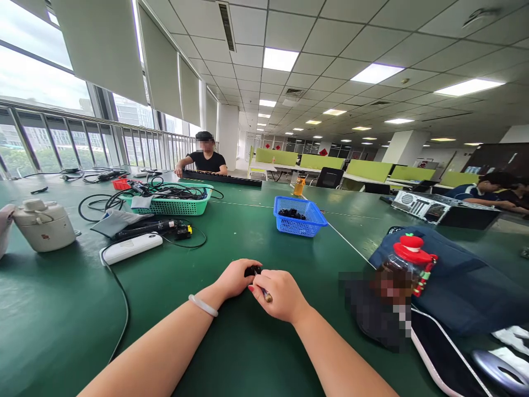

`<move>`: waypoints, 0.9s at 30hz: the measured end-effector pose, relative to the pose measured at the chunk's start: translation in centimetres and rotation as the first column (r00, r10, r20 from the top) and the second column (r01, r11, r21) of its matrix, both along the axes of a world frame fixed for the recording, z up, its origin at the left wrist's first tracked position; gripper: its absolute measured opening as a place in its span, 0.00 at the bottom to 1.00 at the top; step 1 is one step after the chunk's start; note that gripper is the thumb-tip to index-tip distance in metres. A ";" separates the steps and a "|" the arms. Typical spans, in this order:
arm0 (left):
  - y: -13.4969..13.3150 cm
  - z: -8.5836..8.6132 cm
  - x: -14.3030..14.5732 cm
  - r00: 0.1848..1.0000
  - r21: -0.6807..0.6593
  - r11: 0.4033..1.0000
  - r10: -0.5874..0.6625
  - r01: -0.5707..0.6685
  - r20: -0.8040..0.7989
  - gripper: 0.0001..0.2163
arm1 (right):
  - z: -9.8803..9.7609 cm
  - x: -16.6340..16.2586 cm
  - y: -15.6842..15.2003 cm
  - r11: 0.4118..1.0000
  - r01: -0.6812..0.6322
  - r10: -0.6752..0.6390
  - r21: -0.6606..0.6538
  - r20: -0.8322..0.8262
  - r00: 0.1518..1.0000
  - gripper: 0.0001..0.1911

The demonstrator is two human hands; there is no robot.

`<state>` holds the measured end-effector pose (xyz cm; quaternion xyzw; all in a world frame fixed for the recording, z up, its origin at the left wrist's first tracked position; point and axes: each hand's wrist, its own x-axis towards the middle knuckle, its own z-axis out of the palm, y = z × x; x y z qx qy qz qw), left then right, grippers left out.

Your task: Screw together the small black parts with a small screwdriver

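Low over the green table (223, 320), my left hand (236, 277) closes its fingers on a small black part (250, 271), whose exact kind I cannot make out. My right hand (280, 292) grips a slim hand tool with a brownish rounded end (268, 296). Its thin metal shaft points at the black part; whether the tip touches is hidden by my fingers. Both hands meet side by side. Beyond them stands a blue plastic basket (301, 225) holding several small black pieces (291, 214).
On the left are a green basket of cables (173, 207), a white power strip (131, 248) and a white jug (45, 226). To the right lie a dark bag (463, 281), a red-lidded bottle (409, 259), a phone (446, 353) and a computer case (446, 209). A person (206, 157) sits across the table.
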<state>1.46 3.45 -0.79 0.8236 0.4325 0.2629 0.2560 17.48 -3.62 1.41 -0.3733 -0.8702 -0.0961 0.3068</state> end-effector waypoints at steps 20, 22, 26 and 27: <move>0.3 -0.4 -0.1 0.999 0.026 1.000 0.010 -0.009 -0.034 0.19 | 0.1 1.6 1.0 0.938 -0.030 -0.170 -0.345 -0.535 0.828 0.23; 0.3 -0.5 -0.1 0.999 0.020 1.000 0.012 -0.011 -0.031 0.19 | 0.2 1.5 0.9 0.947 -0.003 -0.175 -0.320 -0.524 0.834 0.24; 0.4 -0.6 -0.1 1.000 0.029 1.000 -0.010 0.011 -0.011 0.19 | 0.4 1.3 0.6 0.958 0.029 -0.173 -0.287 -0.491 0.854 0.24; 0.4 -0.5 -0.1 1.000 0.028 1.000 -0.013 0.013 -0.007 0.19 | 0.4 1.3 0.6 0.958 0.035 -0.174 -0.285 -0.479 0.861 0.24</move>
